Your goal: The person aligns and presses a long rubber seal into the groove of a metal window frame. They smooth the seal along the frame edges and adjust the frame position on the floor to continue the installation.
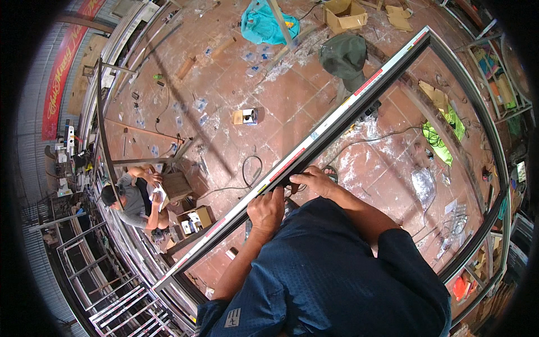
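A large rectangular metal frame [306, 147] surrounds my body; its near bar is black on the inner side, with white and red film strips along the outer side. My left hand [266, 212] is closed in a fist against this bar, and what its fingers hold is hidden. Just to the right, my right hand [317, 181] is closed with thumb and fingers on the dark inner edge of the same bar. Beneath the right hand, a small dark shape cannot be made out. The hands are close together, slightly apart.
At the left a person [132, 196] sits by a wooden box [177, 186], with an open carton [195, 220] nearby. Cables, scraps and white dust lie on the tiled floor [219, 140]. A cap [343, 59], a turquoise bag [264, 22] and a cardboard box [345, 16] lie beyond the frame.
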`<state>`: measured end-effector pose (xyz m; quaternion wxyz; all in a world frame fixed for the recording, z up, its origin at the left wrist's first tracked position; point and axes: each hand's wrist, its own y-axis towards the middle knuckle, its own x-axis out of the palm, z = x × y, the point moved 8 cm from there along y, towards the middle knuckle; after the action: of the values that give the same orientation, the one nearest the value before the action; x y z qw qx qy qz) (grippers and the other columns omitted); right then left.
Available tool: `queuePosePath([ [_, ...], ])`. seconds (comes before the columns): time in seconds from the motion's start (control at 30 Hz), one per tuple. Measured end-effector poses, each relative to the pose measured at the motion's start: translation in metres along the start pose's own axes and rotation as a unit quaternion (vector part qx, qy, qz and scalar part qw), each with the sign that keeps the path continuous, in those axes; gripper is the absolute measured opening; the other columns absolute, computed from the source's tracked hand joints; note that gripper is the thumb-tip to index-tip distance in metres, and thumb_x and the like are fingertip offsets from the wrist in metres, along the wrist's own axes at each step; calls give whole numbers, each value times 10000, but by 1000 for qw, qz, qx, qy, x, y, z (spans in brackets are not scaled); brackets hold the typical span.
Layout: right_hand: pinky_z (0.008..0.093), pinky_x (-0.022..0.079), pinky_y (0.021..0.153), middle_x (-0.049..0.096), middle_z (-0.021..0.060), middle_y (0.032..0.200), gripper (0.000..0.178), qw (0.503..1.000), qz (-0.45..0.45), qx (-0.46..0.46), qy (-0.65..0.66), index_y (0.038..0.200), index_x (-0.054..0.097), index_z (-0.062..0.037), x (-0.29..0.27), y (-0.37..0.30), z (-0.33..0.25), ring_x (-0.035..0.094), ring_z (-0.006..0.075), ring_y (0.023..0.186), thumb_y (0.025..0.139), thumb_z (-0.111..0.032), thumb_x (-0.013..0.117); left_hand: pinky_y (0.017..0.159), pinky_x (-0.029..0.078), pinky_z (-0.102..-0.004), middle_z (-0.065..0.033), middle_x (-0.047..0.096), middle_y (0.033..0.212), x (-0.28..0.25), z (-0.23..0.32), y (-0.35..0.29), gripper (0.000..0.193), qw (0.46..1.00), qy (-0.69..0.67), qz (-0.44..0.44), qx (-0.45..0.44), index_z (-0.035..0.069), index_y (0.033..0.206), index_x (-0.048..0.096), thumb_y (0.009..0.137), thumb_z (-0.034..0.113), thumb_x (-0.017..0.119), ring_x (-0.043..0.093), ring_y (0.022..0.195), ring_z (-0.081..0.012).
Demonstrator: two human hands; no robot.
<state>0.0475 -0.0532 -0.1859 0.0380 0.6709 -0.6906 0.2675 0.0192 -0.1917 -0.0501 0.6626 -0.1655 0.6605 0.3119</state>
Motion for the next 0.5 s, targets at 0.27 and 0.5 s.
queuePosePath([
  [0.27, 382, 618, 737, 783, 106, 847, 281, 998, 56, -20, -23, 986, 783, 23, 7, 0, 25, 750, 180, 751, 1045, -232, 679, 521, 524, -414, -28, 664, 650, -3, 2, 1, 102, 1000, 4, 20, 4, 165, 883, 720, 971, 183, 768, 687, 544, -255],
  [0.5, 380, 616, 716, 779, 106, 847, 179, 963, 65, -191, -181, 1093, 769, -48, 27, -3, 13, 767, 245, 719, 1030, -106, 613, 618, 566, -399, -90, 729, 751, -10, -1, -5, 144, 997, -53, -7, -48, 118, 1096, 782, 954, 140, 773, 739, 665, -275],
])
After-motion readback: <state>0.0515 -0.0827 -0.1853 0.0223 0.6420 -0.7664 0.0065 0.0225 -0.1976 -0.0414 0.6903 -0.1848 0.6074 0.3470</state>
